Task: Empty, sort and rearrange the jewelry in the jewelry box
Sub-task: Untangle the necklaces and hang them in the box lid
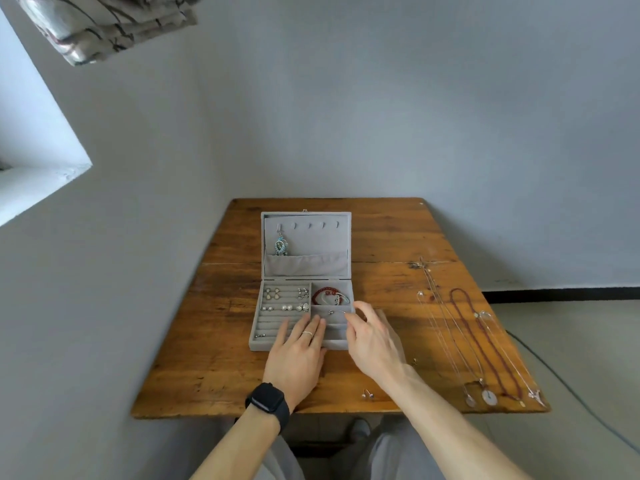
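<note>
Head view, left hand point(294, 358) flat on jewelry box point(304, 263), fingers point(304, 323) straight, right hand point(374, 341) curled over it, grip unclear.

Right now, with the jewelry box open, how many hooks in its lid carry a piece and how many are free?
Hook in use: 1, it carries the turquoise pendant
Free hooks: 4
Total: 5 hooks in the lid

Jewelry box point(263, 327) on table point(214, 375), necklaces point(481, 341) laid out right of it
</note>
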Action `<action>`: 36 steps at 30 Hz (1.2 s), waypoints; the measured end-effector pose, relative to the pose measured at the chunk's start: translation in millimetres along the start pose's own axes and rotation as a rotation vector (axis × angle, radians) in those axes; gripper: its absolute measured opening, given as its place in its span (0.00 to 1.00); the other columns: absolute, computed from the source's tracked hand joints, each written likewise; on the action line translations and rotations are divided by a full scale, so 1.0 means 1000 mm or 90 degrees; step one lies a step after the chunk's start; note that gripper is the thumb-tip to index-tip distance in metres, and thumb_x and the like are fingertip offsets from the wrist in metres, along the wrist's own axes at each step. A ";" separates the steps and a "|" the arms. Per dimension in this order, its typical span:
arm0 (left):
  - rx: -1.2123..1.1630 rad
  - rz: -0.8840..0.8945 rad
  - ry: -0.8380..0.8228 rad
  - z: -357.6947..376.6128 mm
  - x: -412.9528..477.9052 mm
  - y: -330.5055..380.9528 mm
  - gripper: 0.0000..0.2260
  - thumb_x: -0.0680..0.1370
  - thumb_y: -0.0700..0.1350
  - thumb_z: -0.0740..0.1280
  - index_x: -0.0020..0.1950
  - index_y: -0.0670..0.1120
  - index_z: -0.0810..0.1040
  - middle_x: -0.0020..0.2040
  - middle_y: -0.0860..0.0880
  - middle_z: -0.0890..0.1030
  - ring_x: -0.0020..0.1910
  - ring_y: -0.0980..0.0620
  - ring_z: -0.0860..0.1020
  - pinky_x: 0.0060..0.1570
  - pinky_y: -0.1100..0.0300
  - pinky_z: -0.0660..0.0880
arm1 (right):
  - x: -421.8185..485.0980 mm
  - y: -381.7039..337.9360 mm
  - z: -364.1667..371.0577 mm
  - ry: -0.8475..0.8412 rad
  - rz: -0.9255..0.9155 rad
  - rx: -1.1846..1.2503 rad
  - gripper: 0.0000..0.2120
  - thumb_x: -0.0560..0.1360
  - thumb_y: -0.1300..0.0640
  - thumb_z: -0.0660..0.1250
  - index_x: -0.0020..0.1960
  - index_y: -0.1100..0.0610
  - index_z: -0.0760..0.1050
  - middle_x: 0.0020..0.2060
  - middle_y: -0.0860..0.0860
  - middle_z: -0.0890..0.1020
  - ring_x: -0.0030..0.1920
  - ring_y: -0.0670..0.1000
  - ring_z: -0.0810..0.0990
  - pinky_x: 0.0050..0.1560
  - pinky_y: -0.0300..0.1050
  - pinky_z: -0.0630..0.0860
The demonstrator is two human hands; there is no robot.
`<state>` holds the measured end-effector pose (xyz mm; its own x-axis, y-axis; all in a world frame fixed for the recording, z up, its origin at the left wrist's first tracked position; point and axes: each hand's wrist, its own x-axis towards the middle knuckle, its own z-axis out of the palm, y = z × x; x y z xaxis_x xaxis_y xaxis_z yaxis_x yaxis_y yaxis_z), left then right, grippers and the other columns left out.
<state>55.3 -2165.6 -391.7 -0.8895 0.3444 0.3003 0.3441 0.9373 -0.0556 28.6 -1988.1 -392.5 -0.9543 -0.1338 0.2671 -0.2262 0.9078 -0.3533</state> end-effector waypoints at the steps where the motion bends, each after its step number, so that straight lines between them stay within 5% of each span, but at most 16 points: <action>1: 0.001 -0.011 -0.020 -0.001 0.000 0.001 0.23 0.76 0.51 0.73 0.69 0.45 0.78 0.66 0.47 0.80 0.69 0.49 0.75 0.68 0.44 0.72 | 0.000 0.000 -0.001 0.000 0.000 0.001 0.16 0.83 0.55 0.60 0.68 0.53 0.77 0.72 0.49 0.71 0.65 0.51 0.74 0.59 0.43 0.77; 5: -0.023 -0.036 -0.077 -0.005 -0.002 0.009 0.24 0.82 0.48 0.62 0.79 0.46 0.64 0.77 0.48 0.68 0.77 0.49 0.63 0.75 0.42 0.58 | -0.002 0.002 -0.017 -0.011 -0.002 0.090 0.18 0.83 0.53 0.60 0.72 0.50 0.72 0.71 0.47 0.74 0.69 0.49 0.72 0.67 0.41 0.70; 9: -0.109 -0.026 -0.020 -0.012 -0.013 0.020 0.29 0.75 0.46 0.73 0.75 0.47 0.71 0.73 0.48 0.73 0.72 0.48 0.72 0.69 0.46 0.67 | -0.042 0.015 -0.046 0.062 0.056 0.185 0.17 0.81 0.51 0.64 0.70 0.48 0.74 0.65 0.44 0.79 0.66 0.44 0.73 0.66 0.35 0.65; 13: -0.149 0.003 0.029 -0.003 -0.026 0.032 0.25 0.80 0.47 0.66 0.77 0.47 0.68 0.75 0.49 0.70 0.74 0.49 0.68 0.72 0.46 0.66 | -0.108 0.041 -0.067 0.167 0.146 0.178 0.14 0.76 0.58 0.72 0.61 0.51 0.80 0.53 0.44 0.83 0.55 0.44 0.78 0.55 0.31 0.67; 18: -0.127 -0.007 -0.038 0.008 -0.032 0.034 0.26 0.83 0.54 0.46 0.81 0.49 0.53 0.81 0.51 0.53 0.80 0.51 0.51 0.78 0.46 0.49 | -0.165 0.076 -0.074 0.210 0.276 0.118 0.13 0.74 0.62 0.73 0.58 0.53 0.81 0.48 0.46 0.81 0.50 0.53 0.81 0.50 0.47 0.76; 22: -0.137 -0.013 -0.019 0.014 -0.035 0.035 0.26 0.82 0.53 0.46 0.81 0.48 0.55 0.80 0.51 0.55 0.80 0.51 0.53 0.77 0.44 0.52 | -0.179 0.098 -0.074 0.206 0.335 0.046 0.15 0.74 0.61 0.74 0.61 0.55 0.82 0.53 0.51 0.81 0.52 0.56 0.81 0.50 0.46 0.74; 26: -0.141 -0.025 -0.030 0.018 -0.036 0.036 0.26 0.82 0.53 0.47 0.81 0.49 0.56 0.80 0.51 0.56 0.80 0.50 0.54 0.77 0.43 0.54 | -0.179 0.107 -0.075 0.166 0.317 -0.016 0.16 0.74 0.58 0.74 0.61 0.55 0.82 0.52 0.50 0.81 0.51 0.57 0.79 0.49 0.50 0.77; 31: -0.128 -0.028 -0.036 0.021 -0.037 0.036 0.26 0.83 0.53 0.48 0.81 0.50 0.55 0.81 0.51 0.57 0.80 0.51 0.53 0.77 0.42 0.54 | -0.177 0.112 -0.078 0.139 0.235 -0.098 0.12 0.68 0.61 0.78 0.50 0.58 0.80 0.45 0.53 0.81 0.44 0.59 0.78 0.42 0.53 0.79; 36: -0.123 -0.027 -0.031 0.020 -0.038 0.036 0.26 0.83 0.53 0.46 0.81 0.50 0.55 0.81 0.51 0.56 0.80 0.51 0.52 0.77 0.42 0.53 | -0.172 0.120 -0.090 0.073 0.197 -0.078 0.04 0.75 0.61 0.73 0.46 0.55 0.79 0.42 0.49 0.80 0.44 0.56 0.79 0.39 0.48 0.75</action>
<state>95.4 -2144.1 -423.9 -0.9162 0.3112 0.2524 0.3532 0.9247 0.1420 183.1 -1820.4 -400.1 -0.9440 0.1947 0.2663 0.1023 0.9403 -0.3246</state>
